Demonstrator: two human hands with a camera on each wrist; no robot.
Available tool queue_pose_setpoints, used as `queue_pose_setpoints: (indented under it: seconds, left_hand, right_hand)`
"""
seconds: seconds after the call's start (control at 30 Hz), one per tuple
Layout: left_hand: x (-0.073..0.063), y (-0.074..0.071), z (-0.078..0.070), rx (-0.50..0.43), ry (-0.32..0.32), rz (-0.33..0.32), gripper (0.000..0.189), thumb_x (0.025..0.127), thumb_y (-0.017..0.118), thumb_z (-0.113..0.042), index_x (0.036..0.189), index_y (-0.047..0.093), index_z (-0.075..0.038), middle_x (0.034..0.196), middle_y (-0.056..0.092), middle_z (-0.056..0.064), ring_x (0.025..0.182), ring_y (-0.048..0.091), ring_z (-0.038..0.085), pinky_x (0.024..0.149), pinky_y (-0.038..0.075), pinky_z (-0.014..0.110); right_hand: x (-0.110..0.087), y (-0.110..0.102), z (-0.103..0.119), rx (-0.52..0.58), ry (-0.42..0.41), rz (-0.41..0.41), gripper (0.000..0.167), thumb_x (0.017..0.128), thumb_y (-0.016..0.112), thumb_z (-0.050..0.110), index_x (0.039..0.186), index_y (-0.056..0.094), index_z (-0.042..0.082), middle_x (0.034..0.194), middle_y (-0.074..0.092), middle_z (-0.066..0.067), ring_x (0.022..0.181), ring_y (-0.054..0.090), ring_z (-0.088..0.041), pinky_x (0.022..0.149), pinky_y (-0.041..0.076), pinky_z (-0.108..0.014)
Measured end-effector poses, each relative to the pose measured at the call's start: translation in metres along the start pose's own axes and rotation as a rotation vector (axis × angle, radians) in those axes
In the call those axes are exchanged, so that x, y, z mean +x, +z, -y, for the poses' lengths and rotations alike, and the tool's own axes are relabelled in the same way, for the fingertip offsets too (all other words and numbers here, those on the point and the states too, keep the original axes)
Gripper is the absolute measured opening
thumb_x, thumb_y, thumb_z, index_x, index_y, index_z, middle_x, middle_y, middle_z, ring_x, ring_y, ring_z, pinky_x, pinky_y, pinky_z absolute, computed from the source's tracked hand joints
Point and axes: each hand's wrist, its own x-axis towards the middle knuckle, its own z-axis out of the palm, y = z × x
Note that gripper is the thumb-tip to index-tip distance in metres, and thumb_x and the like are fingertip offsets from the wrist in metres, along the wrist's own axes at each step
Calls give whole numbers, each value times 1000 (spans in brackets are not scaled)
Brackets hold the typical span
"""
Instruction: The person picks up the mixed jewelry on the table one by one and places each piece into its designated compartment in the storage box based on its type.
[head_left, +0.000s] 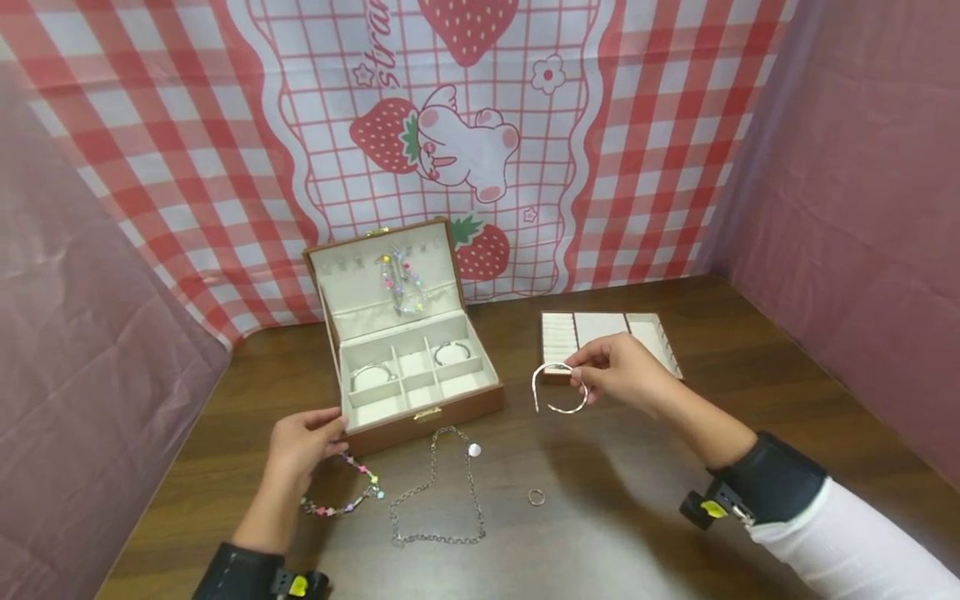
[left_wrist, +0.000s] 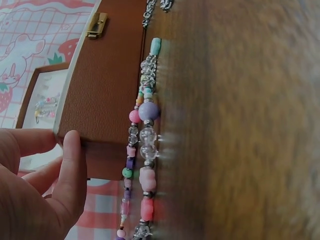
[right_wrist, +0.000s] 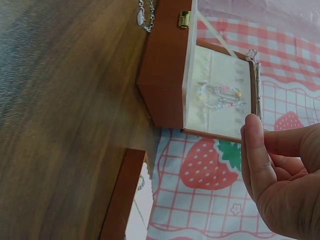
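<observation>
Strawberry-printed cloth point(head_left: 675, 125) with red-and-white checks hangs behind your brown wooden table point(head_left: 750, 367), and pinkish curtains point(head_left: 847, 208) close in both sides. Your right hand point(head_left: 618, 367) pinches a silver open cuff bangle point(head_left: 534, 385) between thumb and fingers, holding it by one side with its gap facing down. That bangle is up in the air, to the right of the brown leather jewelry box point(head_left: 465, 410) and, from the head view, partly in front of the lift-out tray point(head_left: 600, 323). Your left hand point(head_left: 296, 442) pinches the box's near left corner, thumb against the outside and index finger at the rim.

Raised and leaning back, the box's lid point(head_left: 352, 292) carries a pastel beaded bracelet point(head_left: 389, 283) hanging inside it. Of the six compartments below, the back left one holds a silver bracelet point(head_left: 371, 367) and the back right one another silver bangle point(head_left: 450, 344). Just beside your left hand, a colorful beaded strand point(head_left: 372, 480) lies along the front of the box. Nearer you are a silver chain necklace point(head_left: 442, 539) with a white pendant point(head_left: 475, 450) and, to its right, a small ring point(head_left: 530, 500).
</observation>
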Motion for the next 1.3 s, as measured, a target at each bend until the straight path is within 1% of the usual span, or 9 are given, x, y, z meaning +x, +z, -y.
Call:
queue_pose_setpoints:
  seconds: [0.13,0.2,0.43,0.57,0.63,0.77,0.87,1.1,1.3]
  left_hand:
    - [1,4,0,17,14,-20,36,91,62,3,122,55,20,100,63,25,61,67,14,61,57,26]
    - [1,7,0,18,24,-27,35,90,62,4,121,55,20,101,63,28,60,67,14,60,57,26]
    - [3,12,0,-14,42,-36,34,89,61,7,119,55,22,104,60,30,59,67,13,60,57,26]
    - [4,10,-1,-21,47,-42,34,88,60,8,119,54,23,106,59,33,57,66,12,59,57,25]
    - [4,9,-2,-15,50,-45,34,89,60,8,119,54,23,107,59,34,57,65,12,59,57,25]
    - [3,7,-2,0,44,-48,33,89,60,7,119,55,22,112,57,38,58,66,13,59,57,24]
    - [2,7,-1,0,40,-53,33,89,60,7,118,55,22,115,55,40,57,66,13,59,57,25]
    - [1,7,0,-15,35,-60,34,89,60,8,119,54,23,114,55,40,58,66,14,60,57,25]
    - [2,5,1,-9,31,-64,34,89,60,7,119,54,22,116,54,41,58,66,13,60,57,25]
  right_hand:
    - [6,0,2,5,4,0,15,90,60,-7,102,67,-14,77,69,-11,58,64,-15,57,57,-31]
    - [9,1,4,19,12,0,16,90,61,-7,102,66,-15,78,69,-11,58,64,-15,58,58,-32]
    - [24,8,10,50,45,-4,18,91,62,-4,104,65,-15,81,70,-14,59,64,-14,60,58,-33]
    - [38,16,15,69,30,10,16,92,61,-3,103,66,-14,80,69,-15,60,64,-14,61,58,-33]
    - [45,20,19,82,15,18,15,92,61,-4,102,66,-14,78,69,-14,60,64,-14,61,58,-32]
    - [60,31,27,96,8,21,15,92,60,-5,101,66,-15,76,69,-13,59,64,-15,63,59,-36]
    - [71,40,33,94,15,22,14,92,61,-4,100,67,-14,77,69,-14,60,64,-15,64,59,-38]
    - [94,66,42,48,12,33,15,90,63,-4,101,68,-13,81,70,-21,54,65,-15,58,58,-30]
    - [112,90,50,57,24,63,18,90,62,-6,105,66,-14,84,70,-22,53,64,-13,63,59,-34]
